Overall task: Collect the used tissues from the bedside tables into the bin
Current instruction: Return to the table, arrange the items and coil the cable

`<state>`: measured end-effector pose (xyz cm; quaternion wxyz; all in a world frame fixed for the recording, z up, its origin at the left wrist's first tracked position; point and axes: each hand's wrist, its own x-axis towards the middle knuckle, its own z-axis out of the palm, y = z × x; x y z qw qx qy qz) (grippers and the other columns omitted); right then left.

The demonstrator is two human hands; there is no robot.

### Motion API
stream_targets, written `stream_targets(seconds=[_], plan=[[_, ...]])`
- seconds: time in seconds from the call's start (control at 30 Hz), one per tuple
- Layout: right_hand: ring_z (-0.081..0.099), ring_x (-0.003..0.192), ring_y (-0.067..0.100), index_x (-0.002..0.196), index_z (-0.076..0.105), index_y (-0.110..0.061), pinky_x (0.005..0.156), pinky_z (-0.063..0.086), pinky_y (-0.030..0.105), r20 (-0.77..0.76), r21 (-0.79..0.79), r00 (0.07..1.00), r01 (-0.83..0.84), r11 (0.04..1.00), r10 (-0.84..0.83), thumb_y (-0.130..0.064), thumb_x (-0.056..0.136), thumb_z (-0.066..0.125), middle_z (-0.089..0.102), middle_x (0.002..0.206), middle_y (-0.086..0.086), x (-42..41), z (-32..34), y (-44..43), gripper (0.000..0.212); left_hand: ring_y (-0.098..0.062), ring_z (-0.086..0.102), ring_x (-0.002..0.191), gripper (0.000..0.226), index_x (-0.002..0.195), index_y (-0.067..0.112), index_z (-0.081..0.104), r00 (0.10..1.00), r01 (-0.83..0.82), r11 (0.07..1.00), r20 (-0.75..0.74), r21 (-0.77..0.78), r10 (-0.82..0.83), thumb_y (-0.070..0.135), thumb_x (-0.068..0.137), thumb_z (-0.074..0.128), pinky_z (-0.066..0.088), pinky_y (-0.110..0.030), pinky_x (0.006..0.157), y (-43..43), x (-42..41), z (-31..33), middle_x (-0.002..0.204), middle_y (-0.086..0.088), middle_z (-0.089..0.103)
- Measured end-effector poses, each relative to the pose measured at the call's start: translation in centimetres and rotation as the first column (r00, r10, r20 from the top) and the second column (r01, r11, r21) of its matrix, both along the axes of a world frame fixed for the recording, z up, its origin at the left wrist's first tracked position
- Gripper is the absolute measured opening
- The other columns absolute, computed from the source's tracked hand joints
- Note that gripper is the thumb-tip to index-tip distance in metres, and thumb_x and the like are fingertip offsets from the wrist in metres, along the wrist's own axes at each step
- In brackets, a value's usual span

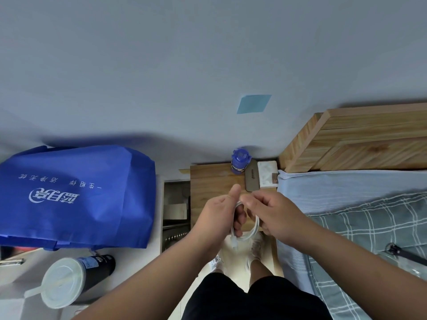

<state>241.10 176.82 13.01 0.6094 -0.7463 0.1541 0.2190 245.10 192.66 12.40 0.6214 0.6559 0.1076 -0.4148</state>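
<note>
Your arms are bare to the near edge, no sleeves showing. You wear black shorts [254, 299] and white shoes [255, 249] on both feet.

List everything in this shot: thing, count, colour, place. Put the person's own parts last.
Bedside table: one, light wood, centre, between desk and bed.
Bottle: one, blue, back of the table by the wall.
Flat case: one, dark grey, table, right of the bottle.
Small box: one, white, table's right edge.
Cable: one, white, coiled, in both hands.
Bag: one, blue with white print, left desk.
Lidded cup: one, black with a white lid, lower left.
Sticky note: one, light blue, wall.
Headboard: one, light wood, right.
Bedding: grey-blue checked, right.
Tissues, bin: none visible.
Left hand, right hand: each with a grip on the cable.
</note>
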Motion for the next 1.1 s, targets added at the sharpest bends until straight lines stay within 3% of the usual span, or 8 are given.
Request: stream_targets(seconds=[0.13, 0.27, 0.37, 0.5, 0.6, 0.8, 0.9, 1.1], plan=[[0.048, 0.054, 0.013, 0.065, 0.056, -0.019, 0.057, 0.048, 0.026, -0.052, 0.055, 0.998, 0.050, 0.997, -0.047, -0.052, 0.099, 0.058, 0.052, 0.061, -0.003, 0.6, 0.5, -0.7, 0.047, -0.018, 0.059, 0.068, 0.053, 0.076, 0.023, 0.069, 0.979, 0.099, 0.994, 0.185, -0.043, -0.089, 0.058, 0.106, 0.042, 0.051, -0.029, 0.070, 0.2, -0.6, 0.3, 0.071, -0.004, 0.062], [0.039, 0.047, 0.008, 0.072, 0.063, -0.021, 0.046, 0.038, 0.019, -0.140, 0.299, 0.990, 0.066, 0.952, -0.025, -0.039, 0.107, 0.052, 0.047, 0.061, -0.005, 0.6, 1.3, -1.2, 0.040, -0.011, 0.051, 0.061, 0.039, 0.077, 0.034, 0.066, 0.942, 0.161, 0.987, 0.301, -0.016, -0.149, 0.049, 0.107, 0.047, 0.047, -0.024, 0.058, 1.2, -0.1, 0.7, 0.066, 0.006, 0.054], [0.039, 0.054, 0.010, 0.091, 0.071, -0.007, 0.049, 0.034, 0.024, -0.131, 0.393, 0.991, 0.048, 0.918, 0.005, -0.025, 0.097, 0.050, 0.049, 0.061, -0.006, 0.8, 1.8, -2.0, 0.028, -0.013, 0.042, 0.055, 0.039, 0.075, 0.029, 0.063, 0.982, 0.074, 0.983, 0.186, -0.167, -0.042, 0.048, 0.106, 0.049, 0.041, -0.023, 0.054, 1.6, 0.0, 0.9, 0.062, 0.003, 0.046], [0.053, 0.062, 0.001, 0.090, 0.076, -0.030, 0.062, 0.040, 0.009, 0.111, -0.001, 0.989, -0.100, 0.995, 0.099, -0.021, 0.103, 0.056, 0.060, 0.068, -0.011, 1.1, 2.5, -2.1, 0.026, -0.013, 0.033, 0.051, 0.042, 0.076, 0.022, 0.057, 0.994, -0.099, 0.930, -0.078, -0.353, 0.077, 0.053, 0.105, 0.050, 0.032, -0.024, 0.045, 1.2, 0.0, 0.9, 0.060, 0.002, 0.035], [0.061, 0.076, -0.002, 0.084, 0.072, -0.043, 0.071, 0.042, 0.006, 0.192, -0.238, 0.973, -0.084, 0.968, 0.131, -0.017, 0.102, 0.062, 0.068, 0.083, -0.012, 1.5, 2.2, -1.6, 0.034, -0.015, 0.033, 0.052, 0.044, 0.076, 0.021, 0.056, 0.992, -0.128, 0.936, -0.057, -0.327, 0.115, 0.050, 0.108, 0.047, 0.030, -0.026, 0.048, 0.9, 0.0, 0.9, 0.062, 0.000, 0.035], [0.079, 0.079, 0.024, 0.092, 0.084, -0.023, 0.076, 0.065, 0.036, -0.111, 0.179, 0.969, 0.238, 0.955, -0.221, -0.022, 0.100, 0.067, 0.082, 0.086, 0.007, 1.2, 1.2, -0.3, 0.018, -0.012, 0.052, 0.056, 0.047, 0.073, 0.016, 0.065, 0.934, -0.189, 0.977, 0.325, 0.099, 0.148, 0.045, 0.108, 0.052, 0.046, -0.026, 0.052, -0.4, -0.5, 0.8, 0.061, 0.001, 0.056], [0.076, 0.073, 0.023, 0.090, 0.084, -0.014, 0.069, 0.063, 0.035, -0.226, 0.331, 0.941, 0.317, 0.889, -0.252, -0.023, 0.096, 0.069, 0.079, 0.081, 0.010, 0.9, 0.9, -0.3, 0.019, -0.007, 0.052, 0.058, 0.043, 0.074, 0.015, 0.066, 0.905, -0.161, 0.980, 0.414, 0.119, 0.099, 0.039, 0.108, 0.055, 0.046, -0.022, 0.053, -0.2, -0.7, 0.7, 0.061, 0.000, 0.059], [0.073, 0.069, 0.022, 0.103, 0.082, -0.008, 0.065, 0.063, 0.037, -0.370, 0.540, 0.906, 0.391, 0.745, -0.207, -0.022, 0.089, 0.069, 0.076, 0.085, 0.012, 0.7, 0.5, -1.1, 0.023, -0.011, 0.053, 0.061, 0.048, 0.087, 0.000, 0.067, 0.934, -0.074, 0.992, 0.356, 0.098, 0.034, 0.043, 0.106, 0.057, 0.048, -0.025, 0.056, 0.6, -0.8, 0.2, 0.066, -0.005, 0.059]])
